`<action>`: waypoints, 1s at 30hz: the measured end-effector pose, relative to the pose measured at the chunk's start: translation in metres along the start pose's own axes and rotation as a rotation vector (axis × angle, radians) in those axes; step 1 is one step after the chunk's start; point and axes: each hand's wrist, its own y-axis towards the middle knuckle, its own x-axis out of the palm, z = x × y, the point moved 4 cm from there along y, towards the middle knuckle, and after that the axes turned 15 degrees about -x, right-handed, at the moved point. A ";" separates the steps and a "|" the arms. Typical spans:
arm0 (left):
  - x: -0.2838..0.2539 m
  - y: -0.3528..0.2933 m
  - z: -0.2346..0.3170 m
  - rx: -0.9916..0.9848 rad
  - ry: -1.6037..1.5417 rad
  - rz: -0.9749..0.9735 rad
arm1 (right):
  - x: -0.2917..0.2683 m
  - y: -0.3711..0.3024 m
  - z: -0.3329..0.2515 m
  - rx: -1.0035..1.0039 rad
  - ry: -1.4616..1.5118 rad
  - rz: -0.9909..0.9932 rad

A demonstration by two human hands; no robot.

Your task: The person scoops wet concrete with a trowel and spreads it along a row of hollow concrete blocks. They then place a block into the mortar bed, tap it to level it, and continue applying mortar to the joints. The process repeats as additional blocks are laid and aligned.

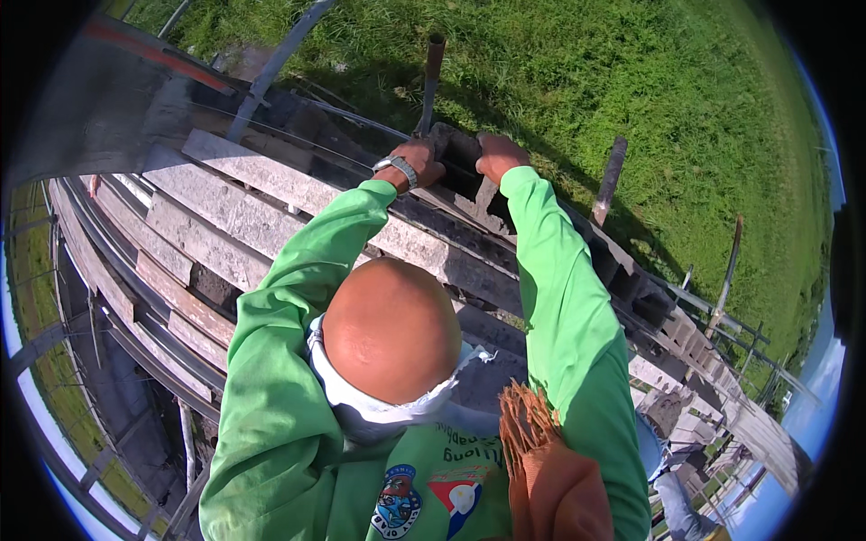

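A grey hollow concrete block (pixel 456 144) sits at the top edge of a block wall, between my two hands. My left hand (pixel 420 163), with a metal-banded watch at the wrist, is closed on its left end. Around the right end my right hand (pixel 499 158) is closed, its fingers partly hidden behind the block. Dark hollow cells and rough block edges (pixel 492 206) show just below my hands. Whether the block rests fully on the wall or is slightly raised, I cannot tell.
Weathered planks (pixel 262 185) form a platform on the near side of the wall. Upright pipes (pixel 610 180) rise along the wall, one (pixel 433 77) close beyond my left hand. Grass (pixel 631 72) lies below on the far side. Another person's jeans-clad leg (pixel 677 500) shows at lower right.
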 end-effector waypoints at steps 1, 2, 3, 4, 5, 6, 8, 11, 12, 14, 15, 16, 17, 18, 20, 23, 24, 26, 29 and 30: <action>0.000 -0.002 -0.001 -0.002 -0.027 0.034 | -0.002 -0.001 -0.005 0.045 -0.048 -0.007; -0.001 -0.003 -0.001 0.023 -0.031 0.045 | -0.003 -0.005 -0.010 0.109 -0.093 -0.075; 0.000 -0.006 -0.002 0.041 -0.028 0.045 | -0.008 -0.006 -0.015 0.110 -0.116 -0.135; 0.000 -0.007 -0.002 0.056 -0.017 0.034 | -0.016 -0.006 -0.023 0.060 -0.096 -0.145; -0.001 -0.007 -0.001 0.097 0.015 0.073 | -0.026 -0.006 -0.028 0.054 -0.093 -0.199; -0.003 -0.006 -0.001 0.123 -0.007 0.097 | -0.037 -0.009 -0.033 0.078 -0.097 -0.254; -0.002 -0.002 -0.002 0.157 -0.035 0.067 | -0.066 -0.019 -0.048 -0.015 -0.063 -0.066; -0.002 0.007 -0.002 0.190 -0.021 0.063 | -0.082 -0.050 -0.071 0.036 -0.010 0.129; -0.001 0.008 -0.002 0.198 -0.006 0.053 | -0.078 -0.061 -0.078 0.104 0.024 0.135; -0.002 0.010 -0.002 0.192 -0.019 0.047 | -0.064 -0.070 -0.085 0.291 0.050 0.173; -0.002 0.010 -0.002 0.198 -0.014 0.050 | -0.053 -0.073 -0.089 0.372 0.066 0.163; -0.003 0.011 -0.001 0.201 -0.012 0.041 | -0.041 -0.077 -0.088 0.485 0.085 0.143; -0.002 0.011 0.000 0.205 -0.010 0.032 | -0.035 -0.078 -0.086 0.528 0.107 0.271; -0.003 0.012 0.000 0.205 -0.013 0.019 | -0.027 -0.080 -0.083 0.611 0.139 0.356; -0.001 0.013 -0.001 0.186 -0.004 0.001 | -0.010 -0.085 -0.072 0.733 0.220 0.443; -0.001 0.013 -0.002 0.160 0.021 0.007 | 0.010 -0.085 -0.058 0.809 0.351 0.480; -0.001 0.012 -0.001 0.165 0.019 0.007 | 0.016 -0.082 -0.056 0.796 0.351 0.411; -0.003 0.008 0.001 0.175 0.020 0.022 | 0.021 -0.074 -0.055 0.754 0.307 0.347; -0.012 0.000 0.008 0.184 0.043 0.020 | 0.019 -0.068 -0.056 0.751 0.244 0.385; -0.015 -0.002 0.010 0.187 0.052 0.010 | 0.018 -0.067 -0.054 0.764 0.241 0.348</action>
